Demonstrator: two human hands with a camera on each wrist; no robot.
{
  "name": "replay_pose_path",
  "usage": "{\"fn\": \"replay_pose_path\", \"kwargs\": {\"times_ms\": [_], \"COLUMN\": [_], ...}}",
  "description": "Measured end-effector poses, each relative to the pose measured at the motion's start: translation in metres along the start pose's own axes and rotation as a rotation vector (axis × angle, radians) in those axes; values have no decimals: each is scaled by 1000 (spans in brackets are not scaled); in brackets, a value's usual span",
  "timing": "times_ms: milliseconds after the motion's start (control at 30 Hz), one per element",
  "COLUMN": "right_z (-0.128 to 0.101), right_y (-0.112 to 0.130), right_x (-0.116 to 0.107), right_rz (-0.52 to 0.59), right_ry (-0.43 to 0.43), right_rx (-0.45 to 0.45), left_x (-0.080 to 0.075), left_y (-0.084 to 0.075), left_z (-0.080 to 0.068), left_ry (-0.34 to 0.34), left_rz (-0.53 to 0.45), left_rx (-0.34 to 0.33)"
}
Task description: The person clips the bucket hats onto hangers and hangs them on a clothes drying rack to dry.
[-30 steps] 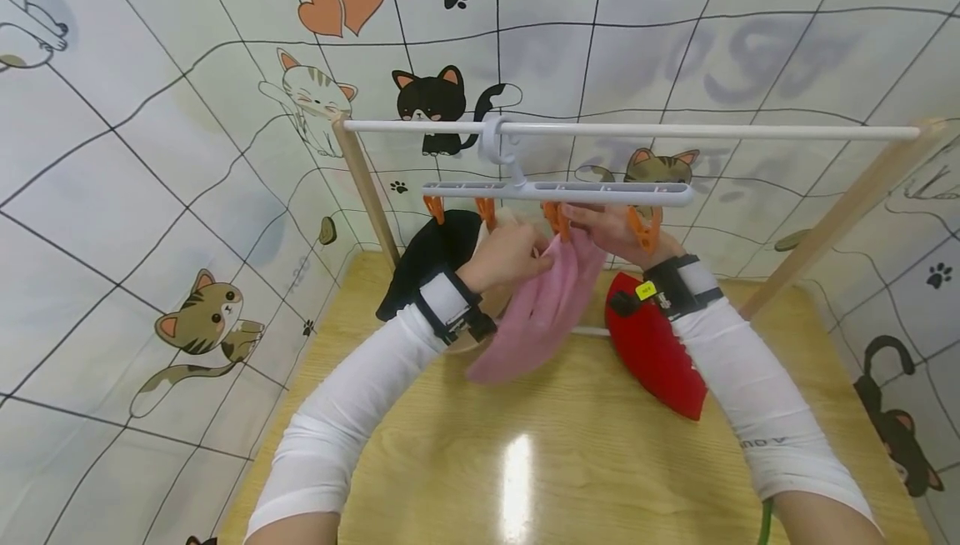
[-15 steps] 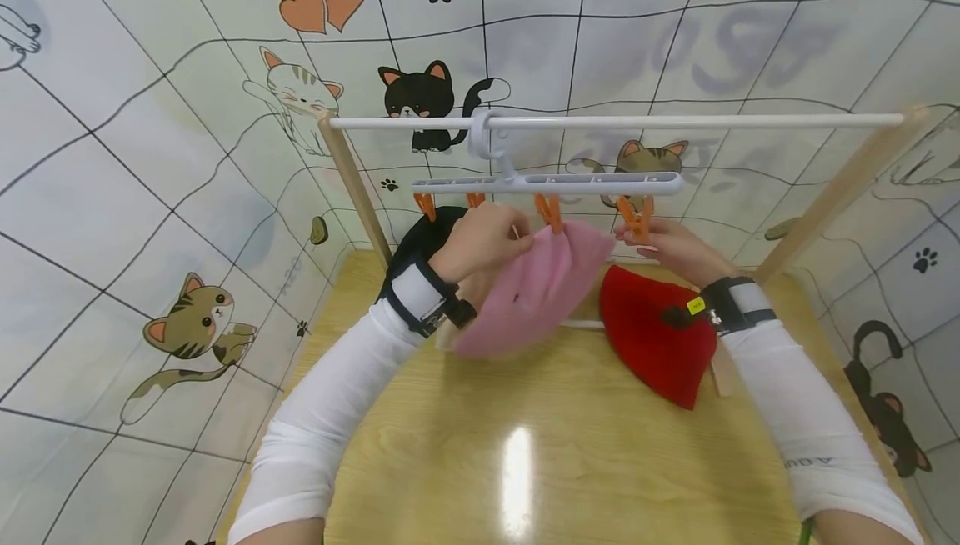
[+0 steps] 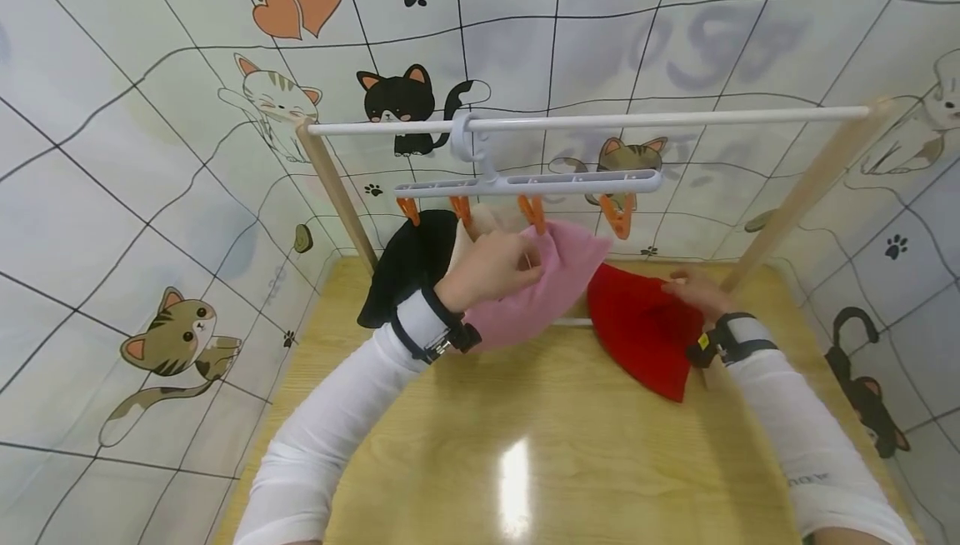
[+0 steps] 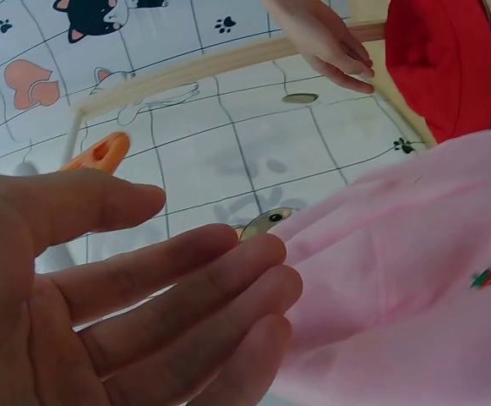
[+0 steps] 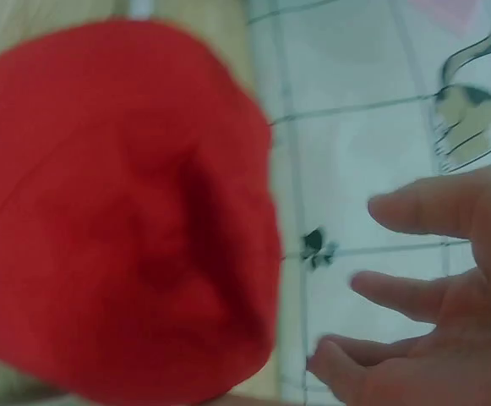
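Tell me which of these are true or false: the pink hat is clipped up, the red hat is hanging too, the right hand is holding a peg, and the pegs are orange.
1. The pink hat hangs from an orange peg on the white hanger. True.
2. The red hat hangs from a peg. False: it lies on the wooden table.
3. The right hand grips a peg. False: its fingers are spread beside the red hat, holding nothing.
4. The pegs are orange. True.
5. The left hand touches the pink hat. True.
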State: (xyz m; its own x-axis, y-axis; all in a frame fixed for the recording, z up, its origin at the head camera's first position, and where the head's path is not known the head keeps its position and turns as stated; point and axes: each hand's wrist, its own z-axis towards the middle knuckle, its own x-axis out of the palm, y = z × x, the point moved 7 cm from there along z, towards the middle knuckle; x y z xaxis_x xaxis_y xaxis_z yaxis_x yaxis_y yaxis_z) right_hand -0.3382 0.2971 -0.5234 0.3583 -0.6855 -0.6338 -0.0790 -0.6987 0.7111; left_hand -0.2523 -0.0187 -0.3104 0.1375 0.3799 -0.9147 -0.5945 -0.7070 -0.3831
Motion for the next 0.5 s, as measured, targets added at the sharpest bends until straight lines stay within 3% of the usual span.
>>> {"fn": "replay_pose_path", "kwargs": {"times_ms": [133,233,500], "right_z": [3,5,24], "right_y": [-10,-12,-26], "right_x": [-1,1,3], "right_rz": [-68,-112,-227], "right_ry": [-100,-127,-181], "right_rx": [-30,-29,7], "left_x": [12,19,31], "left_y": [2,3,-6], "left_z": [-4,-6,-10], "left_ry": [57,84,64], "left_rz": [-36,-40,-58], "left_rx": [-53,-62,74]}}
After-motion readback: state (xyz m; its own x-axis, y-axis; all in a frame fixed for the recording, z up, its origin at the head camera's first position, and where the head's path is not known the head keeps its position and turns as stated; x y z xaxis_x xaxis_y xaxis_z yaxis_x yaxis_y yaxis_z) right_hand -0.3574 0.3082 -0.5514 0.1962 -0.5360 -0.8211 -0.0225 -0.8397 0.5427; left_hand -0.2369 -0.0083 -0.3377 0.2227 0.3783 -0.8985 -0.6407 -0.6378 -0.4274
